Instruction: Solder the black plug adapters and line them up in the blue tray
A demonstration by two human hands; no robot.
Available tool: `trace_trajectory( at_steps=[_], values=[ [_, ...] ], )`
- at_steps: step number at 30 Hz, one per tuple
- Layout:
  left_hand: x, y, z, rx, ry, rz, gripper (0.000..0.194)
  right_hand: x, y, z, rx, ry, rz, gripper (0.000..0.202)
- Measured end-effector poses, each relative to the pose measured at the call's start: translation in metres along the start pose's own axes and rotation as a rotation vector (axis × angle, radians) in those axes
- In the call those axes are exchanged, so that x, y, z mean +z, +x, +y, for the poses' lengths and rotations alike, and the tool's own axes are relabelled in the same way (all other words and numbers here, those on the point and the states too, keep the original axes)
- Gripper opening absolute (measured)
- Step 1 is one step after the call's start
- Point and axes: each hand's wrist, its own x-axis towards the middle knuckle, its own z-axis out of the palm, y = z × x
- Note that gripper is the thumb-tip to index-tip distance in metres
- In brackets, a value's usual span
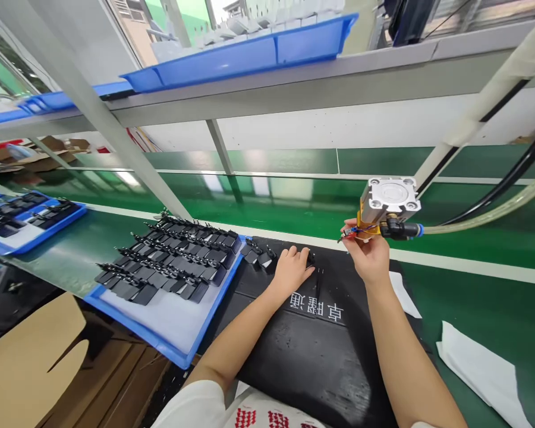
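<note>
My left hand [293, 270] rests low over the black mat [303, 351], its bent fingers at a small black part [311, 258] that they partly cover. Farther right, my right hand [369, 257] is raised and closed round the lower end of a pneumatic tool with a silver square block [393, 195]. Red and blue wires and a small dark tip show at its fingertips. Left of my left hand, a few black parts [259, 255] lie on the mat. A blue tray [182, 356] beside the mat holds rows of black parts with flat plates [169, 255].
Another blue tray [31, 241] with black parts stands at the far left, above cardboard [27, 362]. White sheets [481, 365] lie at the right. A shelf with a blue tray [249, 56] spans overhead. A clear hose [494, 211] runs right from the tool.
</note>
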Motion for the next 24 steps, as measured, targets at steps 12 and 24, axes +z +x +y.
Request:
trace_trajectory(
  at_steps=[12, 24],
  values=[
    [0.002, -0.064, -0.044, -0.269, 0.149, 0.456, 0.078, -0.002, 0.004, 0.000, 0.043, -0.032, -0.015, 0.028],
    [0.016, -0.072, -0.063, -0.287, -0.024, 0.502, 0.090, -0.003, 0.004, -0.002, 0.073, -0.067, -0.036, 0.026]
  ],
)
